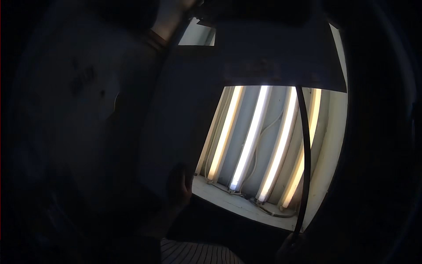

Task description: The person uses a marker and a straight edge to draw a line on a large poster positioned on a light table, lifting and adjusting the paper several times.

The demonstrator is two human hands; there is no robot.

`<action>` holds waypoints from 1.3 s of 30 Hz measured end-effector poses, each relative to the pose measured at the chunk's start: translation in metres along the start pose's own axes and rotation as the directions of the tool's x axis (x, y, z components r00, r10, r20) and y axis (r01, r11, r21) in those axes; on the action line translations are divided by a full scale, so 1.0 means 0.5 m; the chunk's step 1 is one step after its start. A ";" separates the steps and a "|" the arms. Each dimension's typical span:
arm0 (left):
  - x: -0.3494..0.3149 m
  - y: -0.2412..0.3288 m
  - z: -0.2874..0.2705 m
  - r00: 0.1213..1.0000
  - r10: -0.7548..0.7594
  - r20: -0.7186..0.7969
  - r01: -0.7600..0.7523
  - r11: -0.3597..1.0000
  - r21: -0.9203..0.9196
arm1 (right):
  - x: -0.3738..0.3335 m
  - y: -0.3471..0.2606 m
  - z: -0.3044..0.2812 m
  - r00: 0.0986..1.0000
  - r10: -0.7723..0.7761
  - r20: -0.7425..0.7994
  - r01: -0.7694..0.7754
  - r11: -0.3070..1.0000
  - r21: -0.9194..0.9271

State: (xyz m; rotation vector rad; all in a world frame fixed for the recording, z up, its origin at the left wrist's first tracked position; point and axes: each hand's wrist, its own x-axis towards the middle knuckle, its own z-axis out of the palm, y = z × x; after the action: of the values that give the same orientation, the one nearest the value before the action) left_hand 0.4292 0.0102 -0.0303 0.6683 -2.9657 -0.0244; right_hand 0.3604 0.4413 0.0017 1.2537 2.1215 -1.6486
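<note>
In deep shade, my left hand (pixel 179 187) is at the lower left corner of the lit opening, beside the edge of a dark panel (pixel 180 105). Its fingers look curled, but what they hold is lost in the dark. Low on the right, my right hand (pixel 290 247) is closed around the lower end of a thin black strip (pixel 306 149). The strip bows upward across the opening to the panel's lower edge. Behind it, several glowing tube lamps (pixel 250 136) stand slanted side by side in a pale housing.
Thin cables (pixel 277 214) run along the housing's lower ledge (pixel 220 193). At the top, another forearm (pixel 169 20) reaches in; whose it is I cannot tell. Striped cloth (pixel 198 253) shows at the bottom edge. A dim, pale surface (pixel 79 123) fills the left; the far right is almost black.
</note>
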 end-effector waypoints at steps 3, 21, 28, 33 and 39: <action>0.047 0.004 -0.025 1.000 -0.027 -0.011 0.028 0.989 0.147 | -0.004 0.020 -0.020 0.722 -0.574 0.386 0.631 0.319 -0.707; 0.021 -0.239 -0.002 0.630 -0.647 0.430 0.616 0.079 -0.784 | -0.012 0.005 -0.084 0.573 -0.765 0.294 0.669 0.228 -0.708; -0.101 -0.259 0.003 0.383 -0.574 0.724 0.637 -0.404 -0.657 | -0.108 -0.135 -0.093 0.842 -0.527 0.115 0.386 0.440 -0.811; -0.061 -0.230 -0.083 0.368 -0.688 0.626 0.695 -0.243 -0.676 | -0.131 -0.201 -0.117 0.667 -0.718 0.199 0.606 0.366 -0.707; -0.122 -0.357 0.008 0.589 -0.808 0.012 0.774 0.560 -0.297 | -0.191 -0.287 -0.093 0.413 -0.827 0.383 0.787 0.112 -0.606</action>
State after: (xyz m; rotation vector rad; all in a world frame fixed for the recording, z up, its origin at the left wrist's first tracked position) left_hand 0.5600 -0.1250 -0.0469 1.8116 -2.1914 -0.4328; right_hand 0.3359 0.4287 0.1782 -0.3075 3.2539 -0.5761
